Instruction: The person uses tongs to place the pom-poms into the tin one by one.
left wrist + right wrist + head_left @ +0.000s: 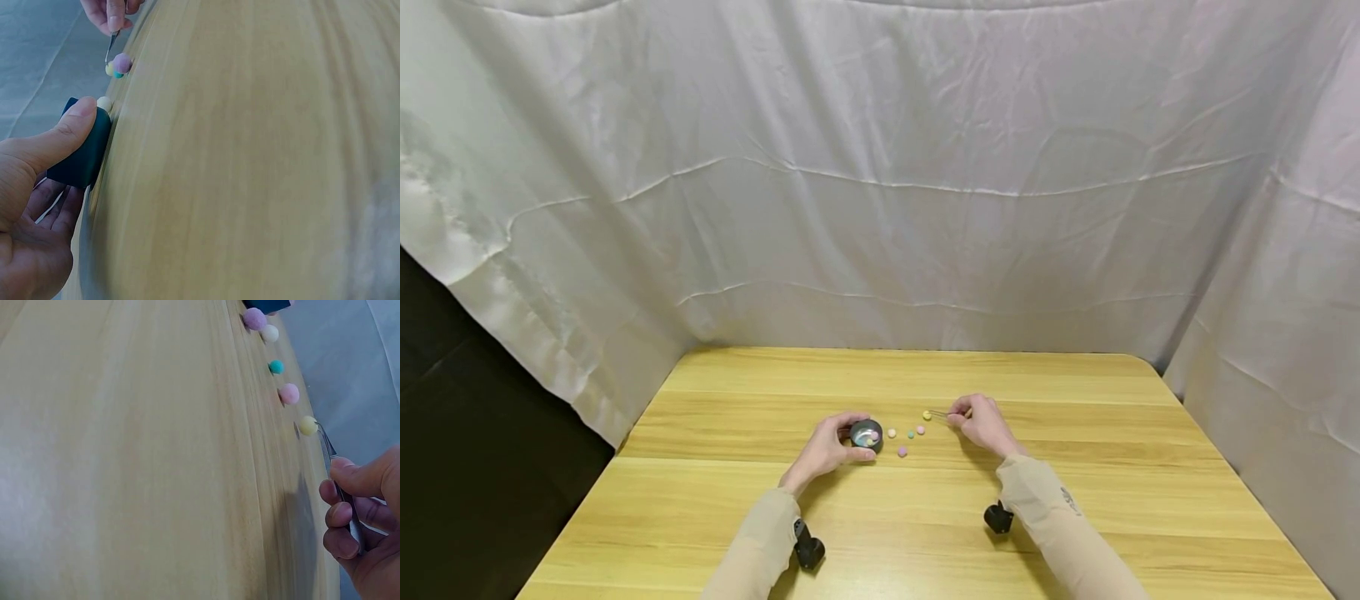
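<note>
My left hand (829, 450) holds a small dark round cup (94, 150) on the table, thumb on the near side and fingers round the far side. In the head view a few small coloured balls show inside it. My right hand (987, 427) grips a pair of thin metal tweezers (329, 447) with bent tips. Those tips are right at a pale yellow fuzzy ball (307, 425), farthest right of the loose ones. Between it and the cup lie a pink ball (289, 394), a small teal ball (276, 367), a white ball (269, 333) and a purple ball (255, 319).
The wooden table (880, 525) has rounded far corners. Pale grey curtains (925, 208) hang behind it and at both sides, with a black panel (460, 442) at the left. A black wrist camera (808, 550) sits on the left sleeve, another (998, 517) on the right.
</note>
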Demonstrator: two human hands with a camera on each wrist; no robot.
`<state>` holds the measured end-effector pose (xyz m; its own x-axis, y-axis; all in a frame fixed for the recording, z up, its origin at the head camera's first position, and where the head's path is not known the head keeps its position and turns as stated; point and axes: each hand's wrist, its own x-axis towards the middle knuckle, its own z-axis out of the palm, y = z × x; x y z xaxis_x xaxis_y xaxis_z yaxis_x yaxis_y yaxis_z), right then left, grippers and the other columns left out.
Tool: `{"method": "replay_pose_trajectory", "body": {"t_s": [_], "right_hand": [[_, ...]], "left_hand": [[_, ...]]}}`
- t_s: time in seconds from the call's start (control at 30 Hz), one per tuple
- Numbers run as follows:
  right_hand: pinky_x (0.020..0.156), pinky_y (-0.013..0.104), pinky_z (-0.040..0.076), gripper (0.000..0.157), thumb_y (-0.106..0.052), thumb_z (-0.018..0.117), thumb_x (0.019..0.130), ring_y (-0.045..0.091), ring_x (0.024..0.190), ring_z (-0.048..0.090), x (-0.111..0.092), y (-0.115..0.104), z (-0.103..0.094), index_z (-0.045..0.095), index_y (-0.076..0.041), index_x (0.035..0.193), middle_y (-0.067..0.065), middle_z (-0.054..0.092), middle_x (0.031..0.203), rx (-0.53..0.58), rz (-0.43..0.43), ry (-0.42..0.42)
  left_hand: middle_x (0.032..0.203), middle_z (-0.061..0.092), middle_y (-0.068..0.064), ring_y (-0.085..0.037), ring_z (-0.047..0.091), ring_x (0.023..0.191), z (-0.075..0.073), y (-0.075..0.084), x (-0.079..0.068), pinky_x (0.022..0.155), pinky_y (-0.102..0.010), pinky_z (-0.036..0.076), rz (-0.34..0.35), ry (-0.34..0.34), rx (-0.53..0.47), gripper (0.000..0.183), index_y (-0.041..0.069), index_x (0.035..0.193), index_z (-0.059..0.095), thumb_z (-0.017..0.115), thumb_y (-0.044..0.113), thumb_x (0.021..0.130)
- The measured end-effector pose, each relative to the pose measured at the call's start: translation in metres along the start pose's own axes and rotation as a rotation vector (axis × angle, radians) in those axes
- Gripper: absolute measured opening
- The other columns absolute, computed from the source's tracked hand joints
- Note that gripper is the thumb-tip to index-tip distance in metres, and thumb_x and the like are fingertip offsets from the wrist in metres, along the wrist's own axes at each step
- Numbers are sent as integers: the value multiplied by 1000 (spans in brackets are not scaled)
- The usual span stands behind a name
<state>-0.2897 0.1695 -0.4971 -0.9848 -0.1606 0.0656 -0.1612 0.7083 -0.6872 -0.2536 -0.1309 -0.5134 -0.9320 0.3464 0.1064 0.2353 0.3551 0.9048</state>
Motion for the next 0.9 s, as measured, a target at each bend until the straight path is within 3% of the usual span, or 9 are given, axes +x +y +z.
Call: {"method": "replay_pose_trajectory", "body": {"t_s": [0.43, 0.6, 0.9], "right_hand": [[61, 24, 48, 6, -7, 70, 93, 14, 73, 60, -5, -6, -2, 75, -4, 92, 8, 72, 90, 29, 4, 20], [57, 22, 48, 7, -7, 70, 93, 13, 69, 58, -8, -11, -2, 75, -3, 93, 8, 72, 89, 43, -22, 23], [55, 20, 46, 7, -7, 70, 94, 13, 66, 57, -13, -21, 4, 75, -3, 92, 8, 72, 87, 43, -70, 31]], "left_hand": [[129, 64, -25, -39, 65, 113, -1, 0, 1, 98, -52, 54, 1, -2, 8, 61, -4, 135, 58, 84, 6, 80], [129, 63, -28, -42, 65, 112, -1, 0, 1, 98, -55, 53, 11, 3, -7, 61, -7, 135, 57, 83, 2, 80], [130, 63, -25, -39, 65, 113, -1, -1, 1, 98, -50, 54, -8, -8, 19, 61, -3, 135, 59, 84, 9, 81]]}}
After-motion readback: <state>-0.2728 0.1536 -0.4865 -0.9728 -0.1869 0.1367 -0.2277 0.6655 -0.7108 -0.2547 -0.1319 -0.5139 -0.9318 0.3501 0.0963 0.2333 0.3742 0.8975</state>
